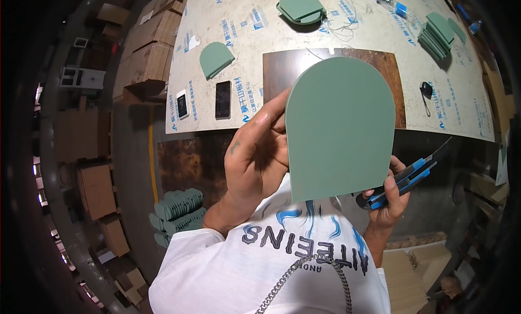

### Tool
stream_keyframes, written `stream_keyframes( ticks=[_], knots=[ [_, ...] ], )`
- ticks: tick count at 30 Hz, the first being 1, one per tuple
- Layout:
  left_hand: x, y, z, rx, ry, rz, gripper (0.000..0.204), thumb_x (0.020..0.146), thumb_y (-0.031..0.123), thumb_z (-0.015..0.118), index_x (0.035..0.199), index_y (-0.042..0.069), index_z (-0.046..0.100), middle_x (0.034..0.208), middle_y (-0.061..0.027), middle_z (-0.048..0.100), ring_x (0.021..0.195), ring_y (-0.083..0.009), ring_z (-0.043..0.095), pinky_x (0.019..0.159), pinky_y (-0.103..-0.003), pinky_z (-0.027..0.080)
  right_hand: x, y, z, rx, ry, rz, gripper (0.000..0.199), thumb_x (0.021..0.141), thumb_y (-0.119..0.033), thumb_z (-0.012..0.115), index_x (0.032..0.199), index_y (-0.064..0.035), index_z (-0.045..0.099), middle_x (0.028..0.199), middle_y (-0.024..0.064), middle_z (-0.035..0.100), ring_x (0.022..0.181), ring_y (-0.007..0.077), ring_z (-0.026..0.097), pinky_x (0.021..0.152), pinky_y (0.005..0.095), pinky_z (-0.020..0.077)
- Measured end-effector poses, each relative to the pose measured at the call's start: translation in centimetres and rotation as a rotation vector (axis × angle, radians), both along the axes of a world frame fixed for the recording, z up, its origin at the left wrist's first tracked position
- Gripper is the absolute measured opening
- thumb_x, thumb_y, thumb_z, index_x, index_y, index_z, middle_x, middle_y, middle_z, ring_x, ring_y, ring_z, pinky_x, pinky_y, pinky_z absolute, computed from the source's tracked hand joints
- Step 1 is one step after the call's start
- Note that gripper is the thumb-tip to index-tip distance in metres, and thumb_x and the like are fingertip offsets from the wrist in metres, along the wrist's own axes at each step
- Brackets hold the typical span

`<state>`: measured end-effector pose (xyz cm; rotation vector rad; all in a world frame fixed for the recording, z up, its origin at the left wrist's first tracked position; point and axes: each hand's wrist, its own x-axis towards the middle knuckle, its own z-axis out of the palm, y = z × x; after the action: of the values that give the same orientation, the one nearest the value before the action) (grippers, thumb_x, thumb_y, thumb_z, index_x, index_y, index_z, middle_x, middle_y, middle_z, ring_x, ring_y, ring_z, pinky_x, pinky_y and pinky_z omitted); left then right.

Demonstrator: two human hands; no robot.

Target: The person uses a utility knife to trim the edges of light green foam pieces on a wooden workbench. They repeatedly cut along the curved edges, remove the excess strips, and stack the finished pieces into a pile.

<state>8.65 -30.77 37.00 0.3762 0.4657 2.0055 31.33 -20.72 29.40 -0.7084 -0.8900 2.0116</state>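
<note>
A green arch-topped panel (342, 129) is held up in front of me, its rounded end away from me and its straight edge near. My left hand (258, 143) grips its left edge, with most of the fingers behind it. At the lower right corner, my right hand (395, 197) is closed around a blue and black utility knife (404, 181), whose thin blade points out to the far right. Some right fingers touch or pass behind the panel's edge; how firmly they hold it is hidden. Beneath the panel's far end, a brown board (400, 89) lies on the table.
On the white printed table (249, 53) lie green panel stacks (301, 9), (437, 36), another green piece (216, 59), a phone (223, 100), a small white device (182, 104), a black strapped object (426, 90) and a water bottle (400, 10). Green bundles (179, 211) and cardboard boxes (97, 189) stand left.
</note>
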Motion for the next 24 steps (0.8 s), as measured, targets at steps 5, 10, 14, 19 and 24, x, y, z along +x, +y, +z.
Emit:
stream_keyframes(
  ticks=[5, 10, 14, 19, 24],
  knots=[
    [-0.5, 0.0, -0.4, -0.048, 0.037, -0.008, 0.056, 0.107, 0.024, 0.035, 0.151, -0.011, 0.031, 0.145, -0.0277, 0.048, 0.128, -0.0328, 0.057, 0.102, -0.042, 0.053, -0.2, 0.1, 0.1, 0.009, -0.034, -0.006, 0.055, 0.091, -0.015, 0.064, 0.133, 0.0154, 0.043, 0.09, 0.0194, 0.069, 0.067, 0.0193, 0.066, 0.068, 0.0294, 0.0565],
    [-1.2, 1.7, -0.6, -0.574, 0.373, 0.152, 0.051, 0.104, 0.028, 0.051, 0.14, -0.007, 0.047, 0.123, -0.014, 0.062, 0.104, -0.0159, 0.061, 0.085, -0.027, 0.052, -0.9, 0.2, 0.8, 0.08, -0.102, -0.031, 0.05, 0.09, -0.014, 0.066, 0.13, 0.0126, 0.051, 0.091, 0.0182, 0.069, 0.072, 0.0174, 0.066, 0.069, 0.0271, 0.0552],
    [-4.3, 3.6, -8.0, -0.664, 0.216, 0.194, 0.037, 0.105, 0.033, 0.051, 0.117, -0.001, 0.061, 0.107, -0.0072, 0.065, 0.091, -0.0154, 0.062, 0.077, -0.028, 0.051, -3.0, -1.4, 3.2, 0.102, -0.013, 0.156, 0.034, 0.092, -0.01, 0.069, 0.121, 0.006, 0.06, 0.114, 0.0278, 0.068, 0.078, 0.0199, 0.068, 0.074, 0.0329, 0.0559],
    [-5.2, 5.2, -10.8, 0.142, -0.306, -0.345, 0.062, 0.108, 0.056, 0.03, 0.104, 0.0, 0.056, 0.073, -0.003, 0.047, 0.061, -0.0159, 0.046, 0.055, -0.03, 0.044, -3.8, -2.7, 3.0, 0.153, 0.033, 0.27, 0.025, 0.095, -0.007, 0.065, 0.117, 0.0046, 0.063, 0.106, 0.0241, 0.072, 0.076, 0.0184, 0.067, 0.072, 0.0318, 0.0553],
    [-2.6, 6.1, -6.0, 0.229, -0.455, -0.352, 0.058, 0.108, 0.056, 0.029, 0.116, 0.002, 0.05, 0.074, -0.0016, 0.043, 0.063, -0.015, 0.044, 0.057, -0.028, 0.046, -3.4, -1.8, 1.3, 0.117, -0.197, 0.081, 0.025, 0.093, -0.011, 0.069, 0.11, 0.0055, 0.065, 0.099, 0.0166, 0.071, 0.074, 0.0128, 0.062, 0.072, 0.0252, 0.05]
  ],
)
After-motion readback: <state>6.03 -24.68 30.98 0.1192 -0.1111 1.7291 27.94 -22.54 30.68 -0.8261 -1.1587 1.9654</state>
